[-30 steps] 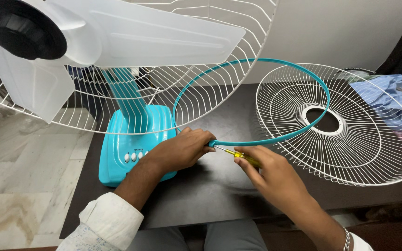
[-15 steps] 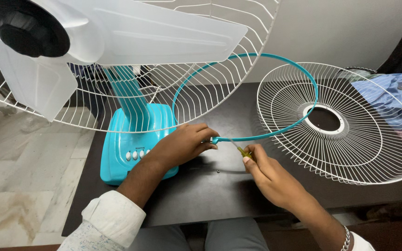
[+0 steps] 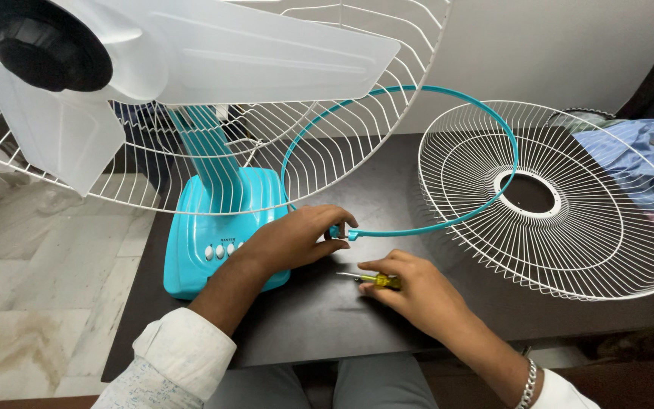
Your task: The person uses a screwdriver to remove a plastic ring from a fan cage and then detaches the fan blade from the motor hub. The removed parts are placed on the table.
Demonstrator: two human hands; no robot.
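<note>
Teal ring (image 3: 448,129) pinched — screwdriver (image 3: 376,279) gripped.

Dark table (image 3: 387,189); on it, teal fan base (image 3: 225,227), white wire grille (image 3: 562,197), blue cloth (image 3: 637,159), small screw (image 3: 355,279).

Left hand (image 3: 297,238) pinches the split ends of the teal guard ring (image 3: 448,106) just beside the teal fan base (image 3: 217,227). Right hand (image 3: 410,291) holds a yellow-handled screwdriver (image 3: 372,279) on the dark table (image 3: 387,182), near the base. Detached white wire guard (image 3: 554,197) lies beyond the ring.
</note>
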